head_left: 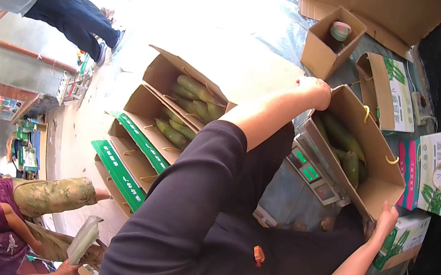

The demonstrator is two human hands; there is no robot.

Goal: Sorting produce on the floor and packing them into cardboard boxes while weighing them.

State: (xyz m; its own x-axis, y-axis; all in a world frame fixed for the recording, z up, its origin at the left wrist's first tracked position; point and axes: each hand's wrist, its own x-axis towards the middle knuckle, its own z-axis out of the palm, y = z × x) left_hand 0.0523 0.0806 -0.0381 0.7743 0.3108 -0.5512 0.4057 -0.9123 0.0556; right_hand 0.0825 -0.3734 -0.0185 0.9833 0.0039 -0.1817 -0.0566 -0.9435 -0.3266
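Fingers of the left hand [315, 94] and right hand [386, 220] are clamped on opposite ends of the cardboard box [381, 182], green vegetables [347, 150] inside; left of that box, a scale [315, 179]; farther left, open cartons [160, 72].

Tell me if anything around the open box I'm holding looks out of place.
Yes: a small pale-green and pink container sits inside a tall cardboard box near the top. It looks odd because the held carton contains long green vegetables.
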